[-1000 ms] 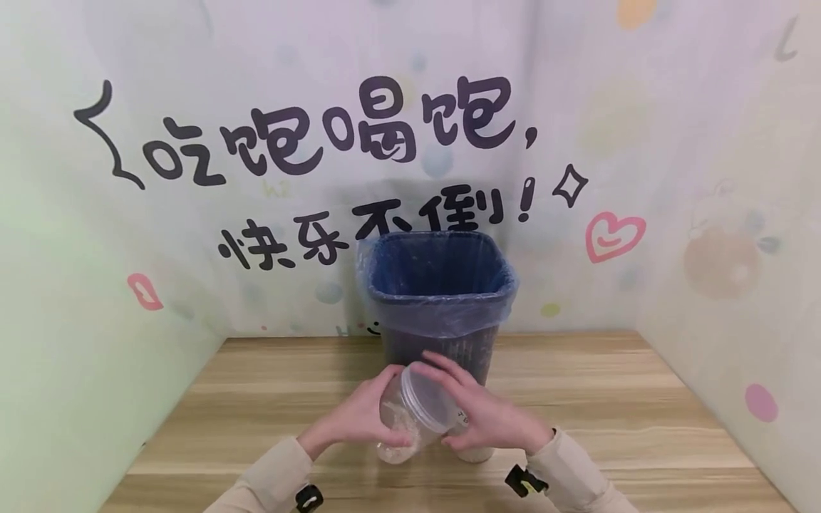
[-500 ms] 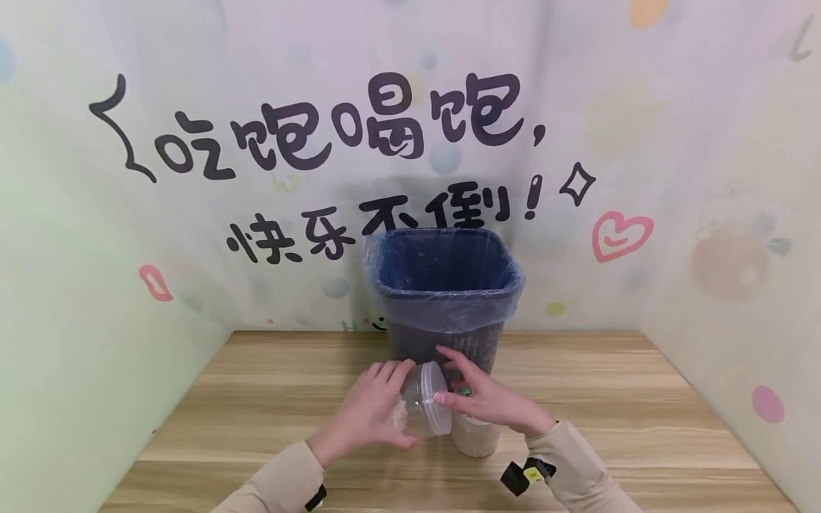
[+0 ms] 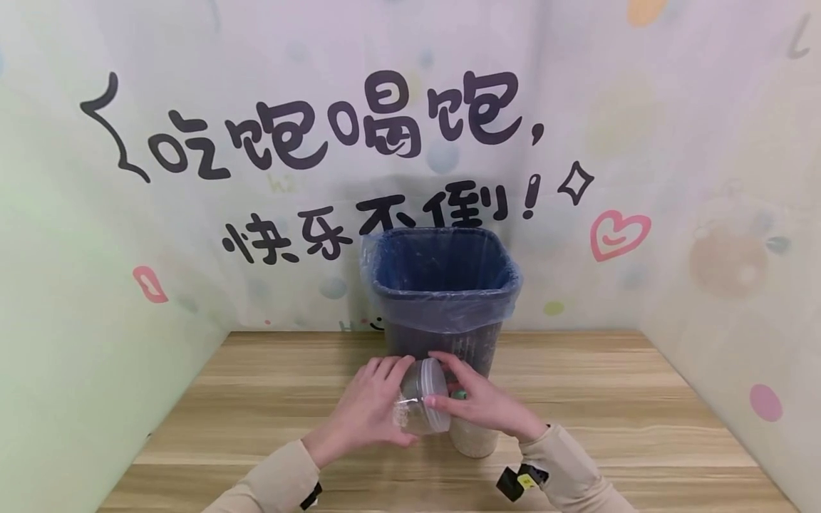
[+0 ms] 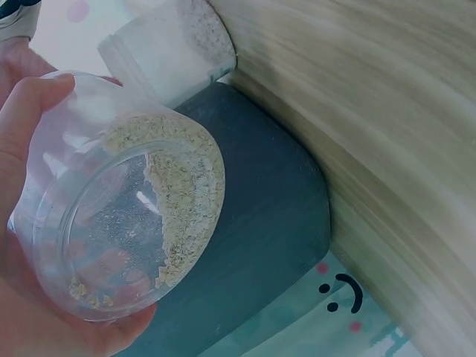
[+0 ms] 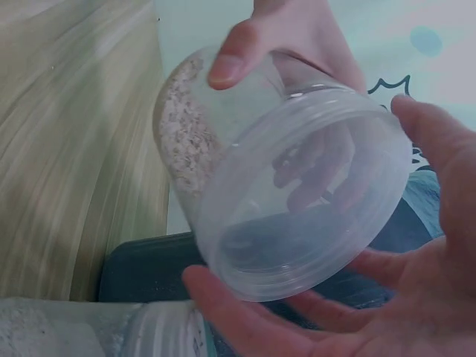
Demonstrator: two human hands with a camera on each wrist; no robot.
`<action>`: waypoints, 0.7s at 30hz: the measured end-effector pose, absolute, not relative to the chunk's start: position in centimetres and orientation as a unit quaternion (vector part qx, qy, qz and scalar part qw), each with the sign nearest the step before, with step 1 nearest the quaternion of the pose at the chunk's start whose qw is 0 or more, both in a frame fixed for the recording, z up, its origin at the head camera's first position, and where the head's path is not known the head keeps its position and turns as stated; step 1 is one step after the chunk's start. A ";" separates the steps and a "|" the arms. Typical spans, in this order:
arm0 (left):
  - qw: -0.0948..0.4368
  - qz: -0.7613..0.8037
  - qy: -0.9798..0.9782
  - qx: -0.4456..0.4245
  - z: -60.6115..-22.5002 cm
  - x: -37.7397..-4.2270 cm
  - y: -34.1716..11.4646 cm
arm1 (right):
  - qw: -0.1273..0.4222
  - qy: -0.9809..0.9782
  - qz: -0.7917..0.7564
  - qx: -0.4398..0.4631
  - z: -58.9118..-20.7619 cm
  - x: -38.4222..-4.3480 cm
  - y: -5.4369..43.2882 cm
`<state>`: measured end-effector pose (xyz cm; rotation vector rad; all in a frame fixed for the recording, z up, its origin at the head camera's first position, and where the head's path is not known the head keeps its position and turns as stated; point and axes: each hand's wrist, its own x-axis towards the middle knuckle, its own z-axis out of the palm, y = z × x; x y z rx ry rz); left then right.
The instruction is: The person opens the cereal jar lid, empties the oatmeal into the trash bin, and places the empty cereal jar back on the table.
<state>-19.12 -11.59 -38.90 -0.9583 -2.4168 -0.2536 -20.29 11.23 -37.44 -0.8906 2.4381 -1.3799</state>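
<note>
My left hand (image 3: pixel 365 417) grips a clear plastic jar (image 3: pixel 412 402) from the side, thumb below and fingers over the top. The jar is tipped over, its base toward the left palm. Pale oat-like flakes (image 4: pixel 190 201) have slid to the low side, as the left wrist view shows. A translucent screw lid (image 3: pixel 439 406) closes the end facing right. My right hand (image 3: pixel 490 406) holds this lid by its rim, with fingertips on opposite edges in the right wrist view (image 5: pixel 297 271).
A second clear jar (image 3: pixel 474 438) with pale contents stands upright just behind and below my right hand. Behind both jars is a dark blue bin (image 3: pixel 442 313) with a bluish plastic liner. A printed cloth backdrop (image 3: pixel 308 285) borders the wooden table (image 3: pixel 276 385).
The jar has tipped further over, lid to the right. The left hand has shifted round its base. The right index finger, spread away half a second ago, has come in to the lid's rim.
</note>
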 end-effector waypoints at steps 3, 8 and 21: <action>0.251 -0.114 -0.891 -0.360 -38.8 -19.3 -11.9 | 0.075 0.815 -0.469 -0.331 -37.6 -20.3 11.2; 0.209 -0.165 -0.893 -0.364 -38.6 -19.5 -12.4 | 0.031 0.790 -0.464 -0.399 -38.0 -20.6 11.2; 0.069 -0.293 -0.868 -0.395 -37.4 -19.8 -13.1 | -0.053 0.762 -0.374 -0.526 -36.7 -20.5 11.8</action>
